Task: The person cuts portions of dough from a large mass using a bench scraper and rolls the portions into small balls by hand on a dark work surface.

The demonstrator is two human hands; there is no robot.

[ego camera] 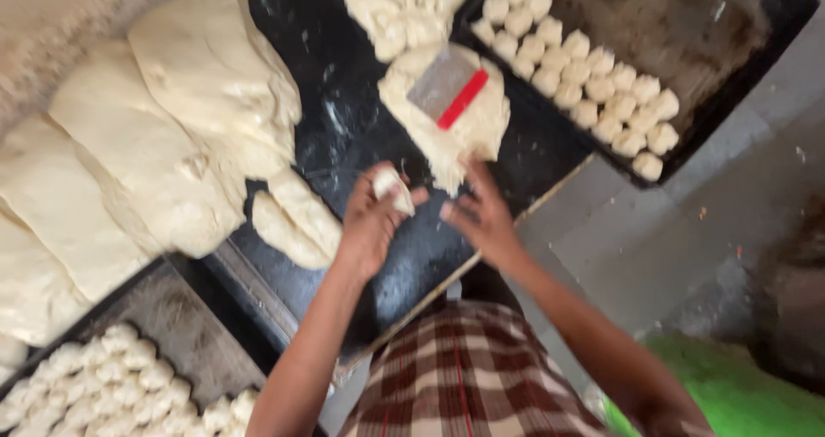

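Checked cloth [468, 377] at the bottom edge covers the desk's near rim. Just above it, the left hand [371, 218] curls shut on a small dough piece [391, 188], half hidden by the fingers. Beside it, the right hand [481, 215] lies spread open, fingertips touching a dough lump [451, 140] that carries a scraper [449, 86] with a red edge. Motion blur softens everything. Bare dark desk [421, 248] shows between the hands; both trays of dough balls [576, 67] are cut off by the frame.
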